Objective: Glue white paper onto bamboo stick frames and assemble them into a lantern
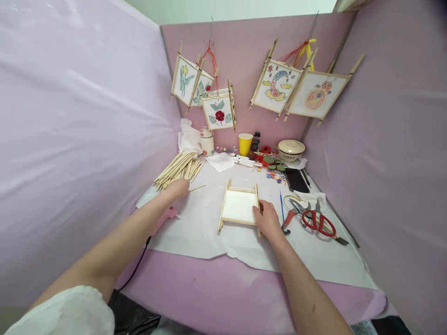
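My right hand point(268, 218) is closed on the right side of a small wooden-stick frame point(240, 220), thumb on its edge. The frame lies on the table with a plain white panel inside its bars. My left hand point(179, 189) is at the near edge of a pile of thin wooden sticks point(178, 168). Its fingers look closed and are partly hidden; one thin stick point(198, 188) juts out from them to the right. Below my left wrist rests a pink glue gun point(166, 217), partly covered by the forearm.
To the right lie red-handled scissors point(319, 223), pliers point(290, 216) and a black phone point(296, 180). A yellow cup point(245, 145), a lidded bowl point(291, 150) and a white bottle point(207, 143) stand at the back. Decorated stick lanterns point(219, 111) hang above. Purple sheeting walls both sides.
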A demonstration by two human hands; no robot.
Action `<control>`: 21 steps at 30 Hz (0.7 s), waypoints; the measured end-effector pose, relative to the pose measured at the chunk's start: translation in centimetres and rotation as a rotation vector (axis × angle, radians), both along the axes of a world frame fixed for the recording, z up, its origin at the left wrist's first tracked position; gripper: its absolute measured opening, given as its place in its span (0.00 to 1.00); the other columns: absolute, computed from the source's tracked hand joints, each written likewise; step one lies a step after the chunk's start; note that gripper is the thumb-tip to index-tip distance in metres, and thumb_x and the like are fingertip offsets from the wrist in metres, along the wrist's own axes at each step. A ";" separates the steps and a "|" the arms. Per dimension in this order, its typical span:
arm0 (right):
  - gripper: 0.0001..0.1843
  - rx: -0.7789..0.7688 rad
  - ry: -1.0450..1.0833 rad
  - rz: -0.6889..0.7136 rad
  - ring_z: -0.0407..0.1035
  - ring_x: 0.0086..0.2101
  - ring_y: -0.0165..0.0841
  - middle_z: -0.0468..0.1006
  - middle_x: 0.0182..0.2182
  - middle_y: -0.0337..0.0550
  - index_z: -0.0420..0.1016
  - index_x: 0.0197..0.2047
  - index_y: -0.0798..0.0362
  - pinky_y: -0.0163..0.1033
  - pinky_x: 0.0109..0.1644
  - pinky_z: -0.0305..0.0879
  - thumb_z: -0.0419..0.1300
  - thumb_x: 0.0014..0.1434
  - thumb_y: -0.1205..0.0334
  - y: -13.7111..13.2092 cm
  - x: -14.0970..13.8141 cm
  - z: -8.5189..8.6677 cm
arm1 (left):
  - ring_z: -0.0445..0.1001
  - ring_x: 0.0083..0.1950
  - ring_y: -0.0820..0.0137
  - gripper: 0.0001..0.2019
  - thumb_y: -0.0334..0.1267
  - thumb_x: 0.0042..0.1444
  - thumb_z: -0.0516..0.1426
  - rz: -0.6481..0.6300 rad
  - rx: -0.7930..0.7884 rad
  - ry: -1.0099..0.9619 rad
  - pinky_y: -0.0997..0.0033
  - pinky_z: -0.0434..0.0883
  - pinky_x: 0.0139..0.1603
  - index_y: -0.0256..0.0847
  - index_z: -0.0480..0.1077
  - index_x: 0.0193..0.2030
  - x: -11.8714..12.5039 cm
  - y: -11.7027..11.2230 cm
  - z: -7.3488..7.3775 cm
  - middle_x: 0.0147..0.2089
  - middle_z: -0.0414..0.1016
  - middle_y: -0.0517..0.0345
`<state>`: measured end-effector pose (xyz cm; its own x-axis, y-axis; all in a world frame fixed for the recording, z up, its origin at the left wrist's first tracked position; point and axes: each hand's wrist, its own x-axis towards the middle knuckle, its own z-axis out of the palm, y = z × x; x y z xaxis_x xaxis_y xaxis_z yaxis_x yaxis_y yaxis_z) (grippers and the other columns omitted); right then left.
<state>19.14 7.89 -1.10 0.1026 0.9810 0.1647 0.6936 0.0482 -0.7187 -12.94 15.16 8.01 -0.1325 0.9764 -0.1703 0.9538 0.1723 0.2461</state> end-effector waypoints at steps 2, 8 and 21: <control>0.24 0.010 -0.007 0.007 0.68 0.50 0.44 0.72 0.49 0.58 0.69 0.56 0.63 0.45 0.58 0.60 0.52 0.62 0.57 0.0 0.0 -0.1 | 0.73 0.51 0.63 0.15 0.42 0.63 0.58 0.000 0.002 0.062 0.56 0.73 0.51 0.38 0.69 0.53 -1.0 0.0 -0.2 0.54 0.72 0.49; 0.25 0.036 -0.008 0.018 0.67 0.50 0.44 0.72 0.49 0.58 0.68 0.57 0.62 0.47 0.58 0.61 0.52 0.61 0.56 0.2 0.1 -0.9 | 0.73 0.50 0.64 0.13 0.44 0.64 0.56 -0.044 0.172 0.171 0.56 0.71 0.52 0.37 0.71 0.49 -2.8 2.4 1.4 0.50 0.74 0.51; 0.24 0.064 -0.001 0.028 0.67 0.50 0.45 0.71 0.50 0.55 0.68 0.56 0.59 0.52 0.58 0.63 0.52 0.61 0.54 0.6 0.2 -1.6 | 0.73 0.51 0.62 0.17 0.43 0.63 0.57 0.148 0.300 0.258 0.54 0.73 0.51 0.36 0.68 0.54 -8.8 11.2 2.9 0.53 0.72 0.48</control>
<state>19.32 8.46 -2.65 0.0751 0.9709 0.2274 0.6921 0.1135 -0.7129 -21.75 26.40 10.94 -0.2759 0.9449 0.1760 0.9611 0.2690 0.0625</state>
